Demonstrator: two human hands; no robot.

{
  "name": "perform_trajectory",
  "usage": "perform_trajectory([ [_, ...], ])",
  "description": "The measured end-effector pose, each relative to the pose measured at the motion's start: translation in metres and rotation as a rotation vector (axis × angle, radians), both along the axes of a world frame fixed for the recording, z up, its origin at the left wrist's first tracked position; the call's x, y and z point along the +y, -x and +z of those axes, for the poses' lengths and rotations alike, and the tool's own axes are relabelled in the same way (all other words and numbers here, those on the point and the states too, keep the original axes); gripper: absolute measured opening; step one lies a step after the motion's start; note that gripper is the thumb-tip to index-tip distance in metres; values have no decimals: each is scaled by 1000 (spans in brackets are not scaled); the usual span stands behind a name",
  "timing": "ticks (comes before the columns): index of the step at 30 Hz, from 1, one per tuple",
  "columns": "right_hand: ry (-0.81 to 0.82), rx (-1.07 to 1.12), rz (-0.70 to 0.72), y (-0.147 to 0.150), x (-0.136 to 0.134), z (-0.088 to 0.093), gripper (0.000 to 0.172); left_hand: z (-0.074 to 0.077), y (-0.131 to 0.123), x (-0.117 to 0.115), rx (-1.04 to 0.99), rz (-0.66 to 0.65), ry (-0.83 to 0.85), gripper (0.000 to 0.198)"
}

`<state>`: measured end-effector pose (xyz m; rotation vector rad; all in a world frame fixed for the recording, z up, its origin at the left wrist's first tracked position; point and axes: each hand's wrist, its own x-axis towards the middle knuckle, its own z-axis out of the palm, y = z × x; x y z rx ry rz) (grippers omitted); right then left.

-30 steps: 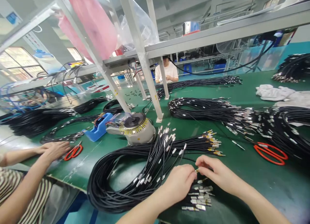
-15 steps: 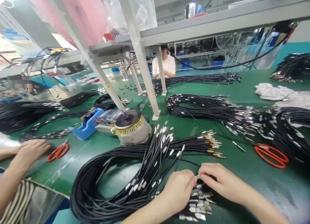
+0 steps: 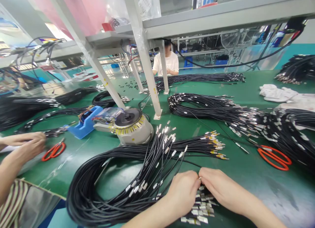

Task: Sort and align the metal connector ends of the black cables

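Note:
My left hand (image 3: 184,191) and my right hand (image 3: 218,186) meet fingertip to fingertip, both closed in a pinch on the end of a black cable. Only a small pale bit of that cable end (image 3: 200,178) shows between the fingers. Under and beside my hands lie cable ends with white label flags (image 3: 200,208). They belong to a large looped bundle of black cables (image 3: 82,185) on the green table (image 3: 246,178). Part of this bundle, with yellow-wrapped ends (image 3: 215,146), points right, just beyond my hands.
A round grey label dispenser (image 3: 134,132) with yellow strips stands behind the bundle, by a blue tape holder (image 3: 85,124). Orange-handled scissors (image 3: 274,157) lie right, another pair (image 3: 54,151) left near a co-worker's hands (image 3: 31,147). More cables (image 3: 206,106) and shelf posts (image 3: 147,63) stand beyond.
My fingertips have drawn together over the cable end, covering the yellowish wrap that showed between them. The co-worker's hands at left have come together. The view has shifted slightly.

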<state>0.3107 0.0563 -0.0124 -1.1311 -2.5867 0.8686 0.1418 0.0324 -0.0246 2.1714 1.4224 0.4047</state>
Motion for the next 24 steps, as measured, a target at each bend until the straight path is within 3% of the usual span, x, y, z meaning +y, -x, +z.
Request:
perform_trajectory([
  [6, 5, 77, -21, -1, 1, 2, 27, 2, -1, 2, -157, 9, 21, 25],
  [9, 33, 137, -34, -4, 5, 10, 26, 15, 9, 2, -360, 10, 35, 27],
  [12, 30, 111, -64, -12, 9, 13, 16, 35, 34, 1, -600, 40, -2, 24],
  [15, 21, -3, -61, -20, 11, 6, 12, 53, 71, -4, -748, 170, -87, 21],
  [19, -40, -109, -22, -22, 12, -9, 17, 67, 116, -17, -861, 384, -184, 19],
  [24, -102, -170, 3, -17, 12, -13, 16, 74, 135, -27, -1003, 532, -161, 21],
])
